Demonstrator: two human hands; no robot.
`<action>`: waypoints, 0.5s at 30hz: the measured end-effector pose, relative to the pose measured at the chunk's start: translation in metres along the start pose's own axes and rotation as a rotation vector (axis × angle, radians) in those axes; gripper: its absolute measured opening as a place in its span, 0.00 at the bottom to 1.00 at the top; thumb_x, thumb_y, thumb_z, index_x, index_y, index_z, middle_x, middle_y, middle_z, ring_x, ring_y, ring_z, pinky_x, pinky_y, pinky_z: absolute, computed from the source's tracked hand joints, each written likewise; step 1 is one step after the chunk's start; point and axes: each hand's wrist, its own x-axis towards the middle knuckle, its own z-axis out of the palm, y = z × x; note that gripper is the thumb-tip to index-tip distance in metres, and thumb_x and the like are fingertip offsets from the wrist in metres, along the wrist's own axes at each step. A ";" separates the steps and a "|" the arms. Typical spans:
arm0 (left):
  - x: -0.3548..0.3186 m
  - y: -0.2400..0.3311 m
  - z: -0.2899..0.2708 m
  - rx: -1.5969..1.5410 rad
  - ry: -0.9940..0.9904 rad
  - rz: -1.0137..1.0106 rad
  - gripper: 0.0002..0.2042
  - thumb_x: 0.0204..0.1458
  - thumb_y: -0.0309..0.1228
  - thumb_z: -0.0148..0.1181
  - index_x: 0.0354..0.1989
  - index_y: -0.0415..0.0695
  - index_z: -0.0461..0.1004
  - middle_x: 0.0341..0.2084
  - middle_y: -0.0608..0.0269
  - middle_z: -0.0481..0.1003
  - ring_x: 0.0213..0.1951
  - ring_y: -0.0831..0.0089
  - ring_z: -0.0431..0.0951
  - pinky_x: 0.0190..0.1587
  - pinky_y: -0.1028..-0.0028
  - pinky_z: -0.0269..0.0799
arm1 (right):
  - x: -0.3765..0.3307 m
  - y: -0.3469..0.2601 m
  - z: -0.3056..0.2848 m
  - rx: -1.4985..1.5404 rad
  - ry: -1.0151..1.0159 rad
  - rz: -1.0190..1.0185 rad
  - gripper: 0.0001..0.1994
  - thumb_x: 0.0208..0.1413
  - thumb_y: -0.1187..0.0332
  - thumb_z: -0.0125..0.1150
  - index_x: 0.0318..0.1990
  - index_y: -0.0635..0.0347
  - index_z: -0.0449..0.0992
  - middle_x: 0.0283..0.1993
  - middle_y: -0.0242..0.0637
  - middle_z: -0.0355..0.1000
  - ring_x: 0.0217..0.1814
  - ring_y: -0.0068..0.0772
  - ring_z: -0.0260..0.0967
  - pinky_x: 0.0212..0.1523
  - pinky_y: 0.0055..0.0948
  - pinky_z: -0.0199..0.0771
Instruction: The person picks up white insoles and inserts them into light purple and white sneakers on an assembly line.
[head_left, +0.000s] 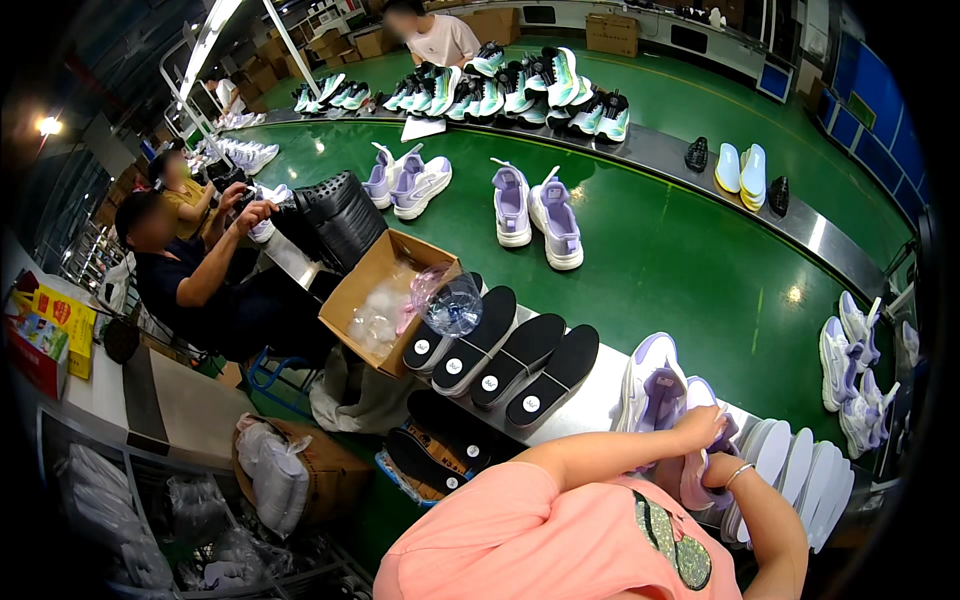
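Observation:
A white and lilac sneaker (690, 478) is tilted between my hands at the bench edge. My left hand (704, 426) is closed on its upper rim, fingers bent over the collar. Into the opening of the same sneaker reaches my right hand (722, 470), with a bracelet at the wrist; its fingers are hidden inside. Just left of my hands stands another white and lilac sneaker (648, 385), opening upward. Beside my right forearm, white sole-shaped inserts (800, 470) lean in a row.
Banded black insoles (540, 360) and a cardboard box (385, 310) with plastic wrappings lie left along the bench. Beyond is a green belt (680, 270) carrying lilac sneakers (535, 215). Teal and black sneakers (520, 90) line the far ledge. A co-worker (190, 260) sits at left.

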 end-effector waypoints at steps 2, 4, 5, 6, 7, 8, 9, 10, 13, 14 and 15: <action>0.002 -0.005 0.003 -0.009 0.005 -0.008 0.15 0.50 0.37 0.42 0.27 0.35 0.66 0.24 0.41 0.70 0.30 0.47 0.70 0.33 0.56 0.63 | -0.001 -0.006 -0.002 -0.009 0.033 0.024 0.08 0.35 0.67 0.50 0.23 0.58 0.74 0.26 0.48 0.70 0.31 0.46 0.69 0.35 0.35 0.68; 0.001 -0.005 0.002 -0.013 0.005 -0.014 0.15 0.50 0.37 0.42 0.27 0.35 0.66 0.24 0.41 0.70 0.30 0.47 0.70 0.33 0.56 0.63 | -0.005 -0.021 -0.003 -0.102 0.124 0.175 0.08 0.36 0.66 0.51 0.23 0.58 0.74 0.26 0.48 0.71 0.30 0.44 0.69 0.34 0.35 0.68; 0.000 -0.005 0.001 -0.013 0.005 -0.019 0.15 0.50 0.38 0.42 0.27 0.35 0.66 0.24 0.41 0.70 0.30 0.46 0.70 0.34 0.56 0.63 | -0.006 -0.028 -0.004 -0.147 0.169 0.248 0.09 0.36 0.65 0.51 0.23 0.58 0.75 0.26 0.47 0.71 0.30 0.44 0.69 0.34 0.34 0.68; 0.000 -0.007 0.002 -0.007 0.011 -0.006 0.15 0.50 0.37 0.42 0.27 0.35 0.66 0.24 0.41 0.70 0.30 0.46 0.70 0.33 0.56 0.63 | -0.005 -0.026 -0.001 -0.167 0.187 0.270 0.09 0.36 0.65 0.51 0.22 0.58 0.75 0.26 0.47 0.71 0.30 0.43 0.70 0.33 0.34 0.69; 0.002 -0.008 0.003 0.000 0.017 0.006 0.15 0.50 0.37 0.42 0.28 0.35 0.66 0.24 0.41 0.70 0.30 0.46 0.70 0.33 0.56 0.63 | -0.004 -0.021 0.003 -0.188 0.205 0.291 0.09 0.37 0.65 0.51 0.22 0.58 0.75 0.26 0.47 0.71 0.30 0.42 0.70 0.33 0.34 0.69; 0.001 -0.009 0.005 0.004 0.019 0.019 0.15 0.50 0.37 0.42 0.28 0.35 0.66 0.24 0.41 0.70 0.30 0.46 0.70 0.33 0.56 0.63 | -0.006 -0.023 0.002 -0.207 0.222 0.315 0.09 0.37 0.64 0.50 0.22 0.58 0.75 0.26 0.46 0.71 0.29 0.42 0.70 0.32 0.34 0.69; 0.001 -0.010 0.005 0.007 0.022 0.019 0.15 0.50 0.37 0.43 0.28 0.35 0.66 0.24 0.41 0.70 0.30 0.47 0.70 0.33 0.56 0.63 | -0.007 -0.025 0.001 -0.209 0.203 0.306 0.08 0.37 0.65 0.51 0.22 0.57 0.75 0.26 0.45 0.71 0.29 0.41 0.70 0.32 0.34 0.69; 0.002 -0.009 0.003 0.010 0.026 0.018 0.15 0.49 0.37 0.43 0.28 0.35 0.66 0.24 0.41 0.70 0.30 0.47 0.70 0.33 0.57 0.63 | -0.007 -0.026 -0.003 -0.211 0.184 0.296 0.08 0.37 0.66 0.51 0.22 0.56 0.75 0.25 0.43 0.71 0.29 0.41 0.70 0.32 0.34 0.69; 0.003 -0.010 0.007 0.030 0.029 0.061 0.15 0.49 0.37 0.44 0.28 0.35 0.66 0.23 0.41 0.70 0.29 0.47 0.70 0.32 0.57 0.64 | -0.009 -0.014 0.004 -0.228 0.102 0.246 0.08 0.36 0.66 0.51 0.21 0.57 0.76 0.26 0.43 0.72 0.29 0.41 0.70 0.31 0.34 0.69; 0.004 -0.011 0.006 0.046 0.034 0.078 0.14 0.49 0.37 0.44 0.28 0.35 0.66 0.23 0.41 0.70 0.29 0.47 0.70 0.32 0.57 0.64 | -0.010 -0.014 0.000 -0.220 0.059 0.216 0.09 0.36 0.65 0.50 0.22 0.57 0.75 0.26 0.43 0.72 0.29 0.41 0.70 0.31 0.34 0.69; 0.003 -0.009 0.005 0.032 0.046 0.064 0.14 0.49 0.37 0.44 0.28 0.35 0.66 0.23 0.41 0.70 0.29 0.47 0.70 0.32 0.57 0.64 | -0.010 -0.015 -0.004 -0.213 0.016 0.186 0.09 0.36 0.65 0.50 0.22 0.58 0.75 0.26 0.44 0.72 0.30 0.42 0.70 0.31 0.34 0.69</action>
